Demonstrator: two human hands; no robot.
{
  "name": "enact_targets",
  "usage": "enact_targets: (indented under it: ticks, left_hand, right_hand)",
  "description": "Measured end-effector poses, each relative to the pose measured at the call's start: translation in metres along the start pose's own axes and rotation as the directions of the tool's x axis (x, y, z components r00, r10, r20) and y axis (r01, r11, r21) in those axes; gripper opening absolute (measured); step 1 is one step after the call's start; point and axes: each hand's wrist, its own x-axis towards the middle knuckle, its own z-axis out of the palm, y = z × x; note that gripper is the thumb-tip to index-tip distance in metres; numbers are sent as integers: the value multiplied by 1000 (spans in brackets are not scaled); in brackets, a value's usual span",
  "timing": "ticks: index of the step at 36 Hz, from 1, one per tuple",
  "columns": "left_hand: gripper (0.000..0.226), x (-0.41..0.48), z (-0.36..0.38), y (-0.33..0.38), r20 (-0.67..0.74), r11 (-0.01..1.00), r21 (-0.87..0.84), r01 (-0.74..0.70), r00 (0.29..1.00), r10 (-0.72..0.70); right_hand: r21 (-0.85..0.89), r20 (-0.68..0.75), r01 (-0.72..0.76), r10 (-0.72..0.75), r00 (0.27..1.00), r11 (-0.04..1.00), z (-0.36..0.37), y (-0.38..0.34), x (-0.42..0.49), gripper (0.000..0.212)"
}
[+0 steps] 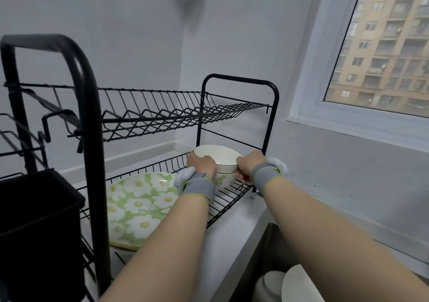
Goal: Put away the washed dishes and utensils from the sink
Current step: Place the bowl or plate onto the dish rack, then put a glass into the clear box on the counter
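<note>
A cream bowl (pixel 220 160) with a green leaf print stands on the lower shelf of a black wire dish rack (pixel 232 195), at its far right end. It looks stacked in a second bowl of the same kind. My left hand (pixel 201 163) grips its left side and my right hand (pixel 248 165) grips its right side. Both wrists wear grey straps. A green plate (pixel 139 206) with white daisies lies flat on the same shelf, to the left of the bowl.
The rack's upper wire shelf (pixel 162 113) holds nothing. A black utensil holder (pixel 39 227) hangs on the rack's left end. White dishes (pixel 292 283) lie in the sink at the bottom right. A window (pixel 383 46) and its sill run along the right wall.
</note>
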Motion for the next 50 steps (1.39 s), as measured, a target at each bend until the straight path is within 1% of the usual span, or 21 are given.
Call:
enact_targets:
  ticks: [5,8,11,15,17,19,22,25,28,30,32,33,35,36,38,40,41,42,45,48,50]
  left_hand:
    - [48,-8,-2,3,-11,1000,26,12,1000,-12]
    - [55,-17,-4,6,2,997,80,-24,1000,24]
    - [61,-29,-6,9,20,979,177,-103,995,101]
    - [59,-57,-7,13,38,919,282,-274,961,274]
    - [58,-71,-7,12,44,892,284,-351,935,353]
    - [57,-90,-5,10,84,869,261,-420,907,413]
    - [56,-112,-4,6,134,856,228,-464,886,444]
    - [52,-136,0,-5,256,827,226,-516,850,460]
    - [42,-161,6,-19,376,812,195,-551,806,457]
    - [36,-176,9,-29,440,806,216,-551,792,423]
    - [30,-185,10,-37,506,772,276,-572,770,389]
    - [27,-191,11,-42,561,740,310,-596,744,363]
    - [25,-204,9,-53,693,650,370,-664,663,283]
    - [24,-211,8,-58,747,584,405,-703,623,233]
    - [30,-224,6,-71,817,402,480,-780,564,117]
    - [44,-235,5,-82,845,210,524,-826,535,-1]
    - [50,-241,4,-86,846,142,533,-834,531,-52]
    - [55,-246,3,-89,845,100,534,-840,527,-91]
    - [62,-257,0,-92,845,66,522,-850,505,-178]
    - [65,-261,-2,-94,845,38,515,-856,500,-189]
    - [67,-259,0,-100,837,23,518,-855,501,-222]
  right_hand:
    - [-106,-37,68,-72,997,992,5,6,2,37]
    - [-126,-31,99,-104,994,987,3,8,-3,47]
    - [-253,-84,121,-146,986,960,-6,14,-16,58]
    - [-345,-75,147,-184,980,927,-25,28,-40,50]
    - [-403,-57,169,-209,976,900,-34,35,-54,47]
    - [-438,-41,173,-212,976,882,-45,46,-72,42]
    - [-517,-40,188,-243,969,835,-56,57,-97,38]
    - [-582,-43,201,-277,960,788,-71,75,-124,35]
    - [-623,-63,164,-258,964,765,-88,98,-151,25]
    - [-640,-68,136,-232,970,756,-99,113,-168,25]
    - [-644,-64,130,-222,973,754,-105,122,-183,28]
    - [-649,-57,129,-216,975,750,-107,127,-191,29]
    - [-648,-57,107,-188,980,754,-111,141,-209,29]
    - [-643,-55,95,-169,984,760,-112,149,-217,28]
    - [-638,-44,67,-123,991,767,-112,166,-232,26]
    - [-651,-30,44,-83,996,757,-110,182,-244,23]
    - [-657,-28,35,-71,997,753,-109,190,-249,21]
    - [-664,-32,27,-65,997,747,-107,198,-253,21]
    - [-715,-32,28,-72,997,699,-101,216,-260,23]
    - [-734,-5,48,-75,997,678,-95,226,-264,24]
    - [-741,29,66,-67,997,668,-91,228,-265,25]
